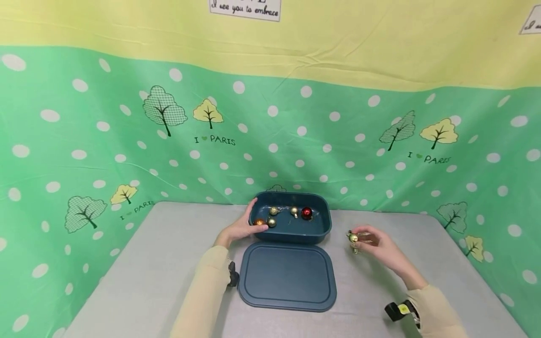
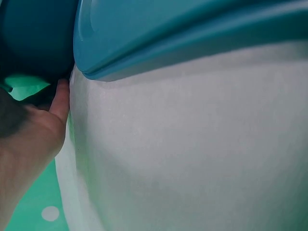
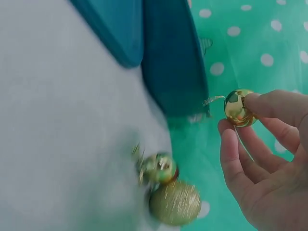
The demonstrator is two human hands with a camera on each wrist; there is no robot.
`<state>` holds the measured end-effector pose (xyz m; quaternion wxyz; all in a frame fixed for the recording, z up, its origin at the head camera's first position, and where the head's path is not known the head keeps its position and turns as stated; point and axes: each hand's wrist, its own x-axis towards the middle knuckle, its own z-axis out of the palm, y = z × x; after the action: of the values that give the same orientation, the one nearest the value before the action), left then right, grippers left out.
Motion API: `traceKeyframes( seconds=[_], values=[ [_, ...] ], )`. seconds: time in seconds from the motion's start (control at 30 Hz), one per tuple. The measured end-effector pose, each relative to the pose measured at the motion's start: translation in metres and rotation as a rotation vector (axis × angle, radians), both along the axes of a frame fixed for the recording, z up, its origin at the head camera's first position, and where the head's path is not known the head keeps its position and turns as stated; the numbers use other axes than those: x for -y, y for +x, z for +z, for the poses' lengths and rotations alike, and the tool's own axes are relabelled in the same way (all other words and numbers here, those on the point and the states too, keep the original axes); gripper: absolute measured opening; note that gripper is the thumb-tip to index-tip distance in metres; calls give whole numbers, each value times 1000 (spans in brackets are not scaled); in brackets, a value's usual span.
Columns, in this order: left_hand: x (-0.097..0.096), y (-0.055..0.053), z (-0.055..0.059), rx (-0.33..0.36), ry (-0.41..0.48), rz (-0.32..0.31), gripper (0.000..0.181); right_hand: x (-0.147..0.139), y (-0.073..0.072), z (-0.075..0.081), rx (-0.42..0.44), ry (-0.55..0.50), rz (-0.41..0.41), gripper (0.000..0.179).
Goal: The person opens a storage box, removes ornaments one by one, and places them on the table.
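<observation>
My left hand point(image 1: 242, 229) grips the left end of a dark blue box point(image 1: 296, 238), thumb over its front rim. Inside lie an orange bauble point(image 1: 259, 222), several small gold baubles point(image 1: 294, 211) and a red bauble point(image 1: 306, 213). To the right of the box, my right hand point(image 1: 385, 249) pinches a shiny gold bauble point(image 3: 239, 108) between thumb and fingertips, a gold string trailing from it. Lower left in the right wrist view, another shiny gold bauble point(image 3: 161, 168) and a matt gold one point(image 3: 175, 203) show blurred.
In front of the box, a flat blue lid point(image 1: 288, 277) lies on the grey-white table point(image 1: 139, 277). A green and yellow printed curtain point(image 1: 304, 117) hangs behind and along both sides. Each wrist wears a black camera point(image 1: 397, 311).
</observation>
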<state>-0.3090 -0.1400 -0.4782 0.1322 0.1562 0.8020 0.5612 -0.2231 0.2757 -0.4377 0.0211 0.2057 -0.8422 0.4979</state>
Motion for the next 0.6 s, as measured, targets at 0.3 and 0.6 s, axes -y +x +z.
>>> traceKeyframes(
  seconds=[0.3,0.6],
  values=[
    [1,1,5,10,3,-16,103,-32,12,-15,-39,60,-60,27],
    [0,-2,-2,7,-1,13,102,-45,15,-29,-84,113,-101,27]
  ],
)
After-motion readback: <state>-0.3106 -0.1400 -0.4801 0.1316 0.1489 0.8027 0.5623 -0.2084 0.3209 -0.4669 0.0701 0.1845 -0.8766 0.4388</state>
